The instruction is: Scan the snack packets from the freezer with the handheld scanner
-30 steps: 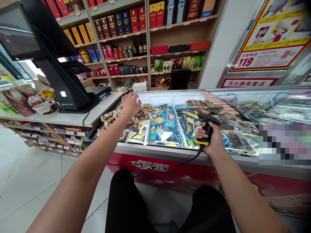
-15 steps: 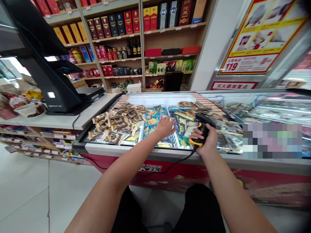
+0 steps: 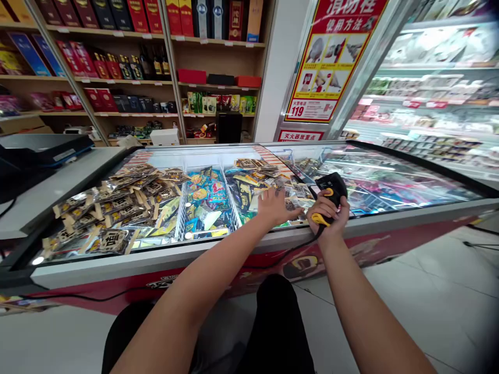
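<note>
- Head view: the corded barcode scanner [image 3: 337, 188] is gripped in your right hand [image 3: 332, 221], above the front edge of the chest freezer [image 3: 128, 264].
- Your left hand [image 3: 273, 205] spreads open just beside it, over dark packets [image 3: 244, 191]; contact is unclear.
- Blue packets [image 3: 214, 195] lie between white wire dividers [image 3: 231, 200].
- Brown snack packets [image 3: 120, 202] heap at the freezer's left end.

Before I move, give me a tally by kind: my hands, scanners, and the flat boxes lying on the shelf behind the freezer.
Hands: 2, left hand and right hand
Scanner: 1, in the right hand
Flat boxes: 3, red box, black box and orange-red box
Total: 6
</note>
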`<state>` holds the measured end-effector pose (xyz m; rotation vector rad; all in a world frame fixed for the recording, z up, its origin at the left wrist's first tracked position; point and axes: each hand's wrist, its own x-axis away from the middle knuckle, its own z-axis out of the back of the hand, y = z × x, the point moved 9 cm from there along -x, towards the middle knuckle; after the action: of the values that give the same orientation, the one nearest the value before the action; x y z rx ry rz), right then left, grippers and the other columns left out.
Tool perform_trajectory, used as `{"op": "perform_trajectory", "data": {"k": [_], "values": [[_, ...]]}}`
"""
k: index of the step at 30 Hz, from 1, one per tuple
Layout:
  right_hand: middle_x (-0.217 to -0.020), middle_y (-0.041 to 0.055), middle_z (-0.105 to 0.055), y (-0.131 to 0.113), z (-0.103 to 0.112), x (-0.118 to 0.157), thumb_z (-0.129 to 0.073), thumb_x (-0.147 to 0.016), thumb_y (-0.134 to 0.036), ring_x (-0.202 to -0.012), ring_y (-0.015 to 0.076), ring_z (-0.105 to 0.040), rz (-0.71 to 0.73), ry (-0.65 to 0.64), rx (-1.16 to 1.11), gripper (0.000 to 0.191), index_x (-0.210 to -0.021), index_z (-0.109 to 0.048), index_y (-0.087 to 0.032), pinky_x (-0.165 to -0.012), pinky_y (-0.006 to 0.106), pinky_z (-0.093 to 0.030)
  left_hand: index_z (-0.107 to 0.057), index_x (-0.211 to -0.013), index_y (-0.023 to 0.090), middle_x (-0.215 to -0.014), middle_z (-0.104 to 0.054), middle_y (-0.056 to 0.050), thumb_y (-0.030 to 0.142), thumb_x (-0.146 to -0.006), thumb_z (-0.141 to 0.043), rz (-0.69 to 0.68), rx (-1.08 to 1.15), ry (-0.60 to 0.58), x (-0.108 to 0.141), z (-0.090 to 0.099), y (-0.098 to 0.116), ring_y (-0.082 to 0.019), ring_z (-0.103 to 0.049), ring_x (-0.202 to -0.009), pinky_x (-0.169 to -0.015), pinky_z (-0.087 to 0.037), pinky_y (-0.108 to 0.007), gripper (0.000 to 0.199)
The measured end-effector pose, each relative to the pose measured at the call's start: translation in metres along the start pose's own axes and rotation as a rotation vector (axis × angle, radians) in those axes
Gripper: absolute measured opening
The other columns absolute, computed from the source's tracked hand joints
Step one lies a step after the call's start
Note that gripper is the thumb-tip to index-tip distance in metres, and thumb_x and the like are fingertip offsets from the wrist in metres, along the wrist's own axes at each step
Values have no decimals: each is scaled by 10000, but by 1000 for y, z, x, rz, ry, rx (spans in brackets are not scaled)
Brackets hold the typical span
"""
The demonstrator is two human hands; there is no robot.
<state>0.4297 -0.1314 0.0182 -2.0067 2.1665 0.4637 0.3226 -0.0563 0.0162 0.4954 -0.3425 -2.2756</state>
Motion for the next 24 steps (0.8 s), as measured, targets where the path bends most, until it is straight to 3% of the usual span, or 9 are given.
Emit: {"op": "perform_trajectory", "data": {"k": [4,9,14,17,20,24], "values": [[-549,-113,-436,2,7,0,-668,-852,-243,-343,115,-442,39,40,-56,273,-1109,-594,-296,-408,280,-435,-540,-1489,256,-1657,-383,-179,824,-875,-509,131,3,3,-3,-10,4,-414,-343,-1532,-1255,-248,-613,836],[-542,-115,-416,15,-1,4,-652,-889,-315,-331,86,-418,31,51,-73,115,-989,-611,-275,-405,223,-383,-652,-1281,233,-1481,-544,-173,686,-872,-680,51,39,38,0,-2,-4,-378,-462,-1413,-1175,-390,-516,611],[-552,-119,-407,15,0,8,-639,-897,-317,-340,94,-436,81,101,21,179,-1069,-605,-282,-403,216,-398,-632,-1252,182,-1413,-613,-215,622,-772,-823,140,114,-22,-3,2,-28,-427,-517,-1359,-1113,-430,-547,678],[-560,-116,-425,11,3,7,-641,-884,-288,-346,102,-458,108,132,53,224,-1105,-604,-293,-396,222,-420,-687,-1045,193,-1263,-699,-188,600,-696,-886,141,199,-113,-5,7,-46,-450,-599,-1260,-1055,-473,-545,573],[-557,-121,-430,9,7,4,-641,-880,-280,-340,101,-458,89,159,106,239,-1115,-598,-285,-393,218,-425,-646,-846,205,-974,-727,-118,522,-744,-882,110,480,-55,-4,34,-76,-381,-703,-1030,-939,-541,-473,408],[-551,-138,-434,9,12,-1,-635,-886,-283,-339,73,-453,46,215,210,248,-1125,-584,-238,-408,178,-412,-588,-867,224,-732,-615,-38,458,-785,-887,258,907,218,12,83,-156,-312,-723,-850,-878,-561,-448,388]]}}
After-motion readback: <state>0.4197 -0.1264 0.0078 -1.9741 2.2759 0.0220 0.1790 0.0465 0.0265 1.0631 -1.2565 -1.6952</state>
